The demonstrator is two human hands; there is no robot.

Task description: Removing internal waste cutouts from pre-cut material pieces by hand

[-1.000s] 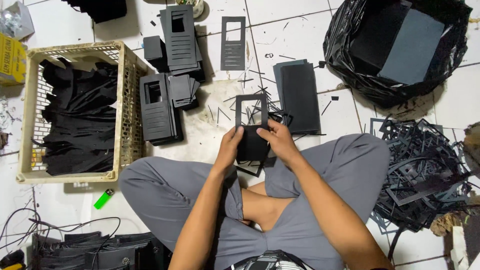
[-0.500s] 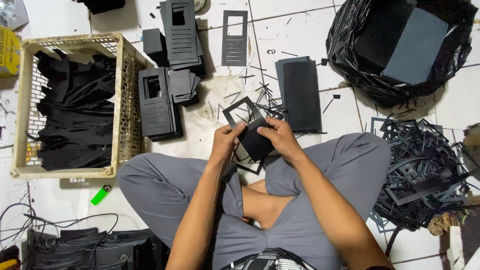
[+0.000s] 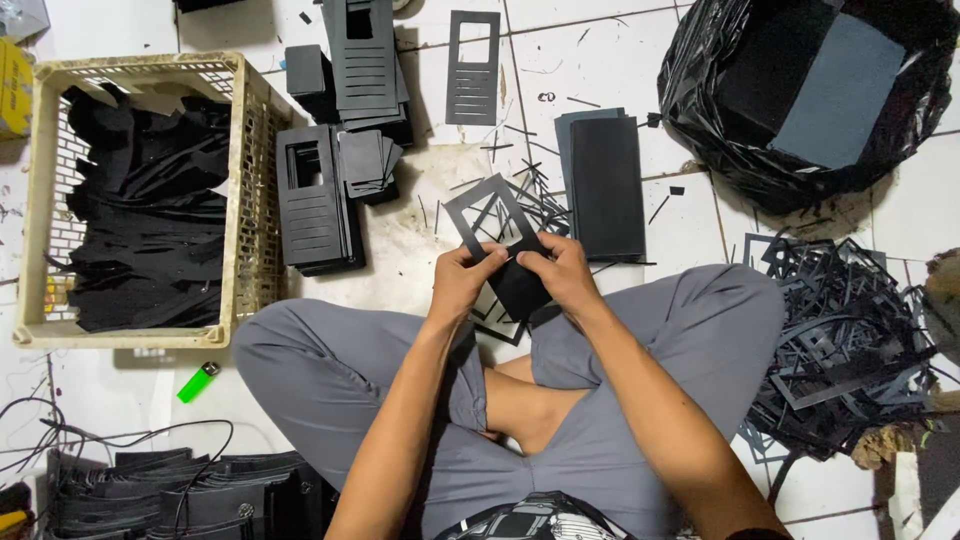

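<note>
White tiled floor, littered with thin black offcuts; person seated cross-legged in grey trousers, camera looking straight down.

Change since a second ago: the black die-cut sheet [image 3: 505, 250] was held upright and square at 12 o'clock from the lap; now it is turned, the windowed frame end tipped toward 11 o'clock and the solid end toward 5 o'clock. Reads as the piece being worked round in the fingers, waste being picked out of the cutouts.

Left hand [image 3: 462, 280]: fingers closed narrow, pinching the sheet's left edge, thumb on top. Right hand [image 3: 562, 272]: fingers curled, gripping the sheet's right side, thumb pressed to its face. Both forearms converge from 6 o'clock, wrists close together above the knees.

Surroundings: cream plastic crate [image 3: 245, 200] of black pieces at 9 o'clock; stacks of slotted panels [image 3: 315, 200] at 11; flat dark stack [image 3: 605, 185] at 1; black bag [image 3: 800, 100] at 2; tangle of scrap frames [image 3: 850, 350] at 4; green lighter [image 3: 198, 382] at 8.
</note>
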